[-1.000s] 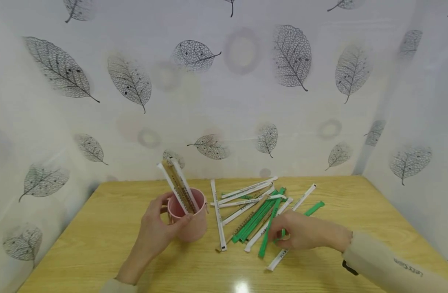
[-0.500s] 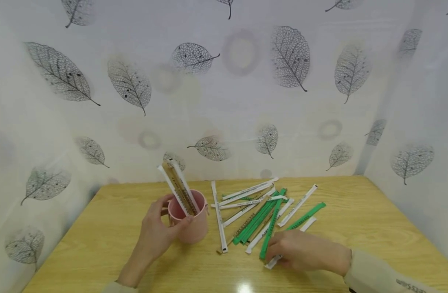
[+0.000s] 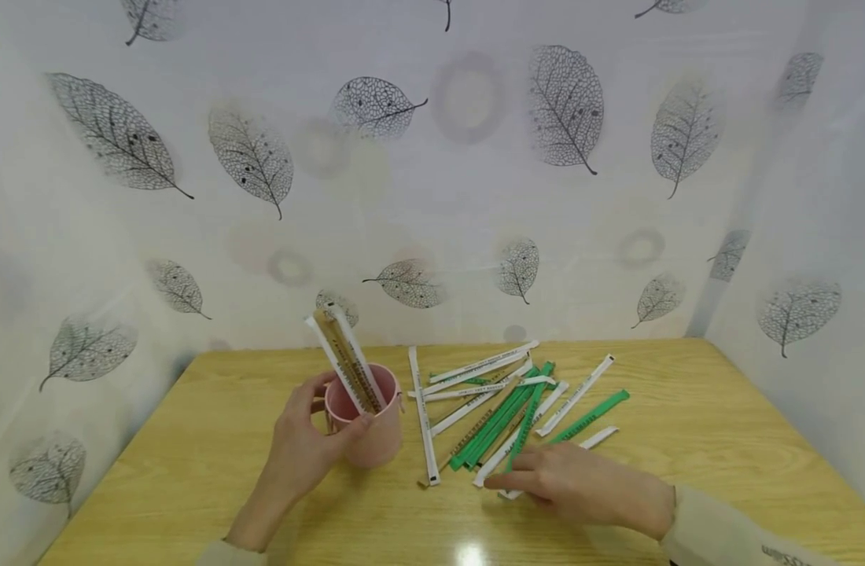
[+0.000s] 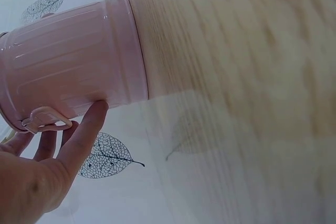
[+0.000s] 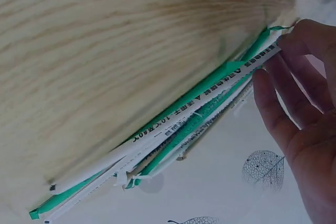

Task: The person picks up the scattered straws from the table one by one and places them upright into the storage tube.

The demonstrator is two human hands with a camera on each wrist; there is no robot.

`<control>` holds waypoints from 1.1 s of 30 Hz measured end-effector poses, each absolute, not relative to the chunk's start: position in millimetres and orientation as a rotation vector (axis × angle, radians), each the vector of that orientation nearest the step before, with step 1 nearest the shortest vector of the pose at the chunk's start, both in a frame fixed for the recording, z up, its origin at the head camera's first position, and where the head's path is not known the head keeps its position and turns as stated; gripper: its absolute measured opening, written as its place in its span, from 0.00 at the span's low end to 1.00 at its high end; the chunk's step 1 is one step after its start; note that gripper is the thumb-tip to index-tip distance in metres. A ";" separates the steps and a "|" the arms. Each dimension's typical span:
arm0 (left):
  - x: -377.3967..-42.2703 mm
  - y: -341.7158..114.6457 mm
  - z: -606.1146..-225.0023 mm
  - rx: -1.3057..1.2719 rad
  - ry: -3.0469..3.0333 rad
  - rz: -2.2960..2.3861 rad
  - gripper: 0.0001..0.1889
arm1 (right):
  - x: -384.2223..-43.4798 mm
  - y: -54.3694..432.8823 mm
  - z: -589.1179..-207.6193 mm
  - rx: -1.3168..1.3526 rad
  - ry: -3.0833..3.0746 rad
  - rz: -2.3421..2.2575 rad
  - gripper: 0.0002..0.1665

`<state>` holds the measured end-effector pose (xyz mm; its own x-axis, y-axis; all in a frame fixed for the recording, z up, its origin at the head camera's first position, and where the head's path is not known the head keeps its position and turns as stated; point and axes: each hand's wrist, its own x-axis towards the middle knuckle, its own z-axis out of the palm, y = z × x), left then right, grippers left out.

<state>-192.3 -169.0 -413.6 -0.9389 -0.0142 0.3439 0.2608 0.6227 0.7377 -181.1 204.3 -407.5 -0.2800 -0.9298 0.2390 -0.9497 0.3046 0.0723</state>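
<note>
My left hand [image 3: 301, 440] grips a pink cup [image 3: 376, 444] shaped like a small ribbed bin, thumb near the rim and fingers behind the side handle [image 4: 50, 119]. Several paper-wrapped straws [image 3: 350, 365], white and brown, lean inside the cup. At the near right of the loose pile, my right hand [image 3: 588, 489] pinches a white wrapped straw [image 5: 210, 90] by one end between thumb and fingers. That straw lies low across green and white ones in the right wrist view; in the head view the hand covers its middle.
A loose pile of green [image 3: 503, 428], white [image 3: 424, 417] and brown straws lies crossed on the wooden table [image 3: 213, 440] right of the cup. Single white [image 3: 576, 395] and green [image 3: 602, 410] straws lie at its right side. A leaf-patterned curtain [image 3: 447, 196] stands behind.
My right hand has moved toward the near side, uncovering a white straw on the right, and pinches the nearer white one, which has shifted slightly. The left hand and cup stay put.
</note>
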 end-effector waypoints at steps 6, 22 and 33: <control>-191.9 -168.9 -414.0 -0.210 -2.527 -1.214 0.40 | -186.2 202.0 -400.3 1.715 -2.178 0.233 0.28; -192.0 -169.6 -415.5 -0.198 -2.532 -1.257 0.41 | -203.4 188.4 -358.4 1.596 -1.961 0.628 0.13; -191.7 -169.5 -415.0 -0.180 -2.547 -1.253 0.42 | -216.5 175.8 -337.5 1.549 -1.894 0.657 0.14</control>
<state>-191.7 -169.5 -415.0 -0.9484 -0.0180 0.3167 0.2398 0.6126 0.7531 -216.5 175.8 -337.5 -0.1404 -0.6840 0.7158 -0.9804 0.1970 -0.0041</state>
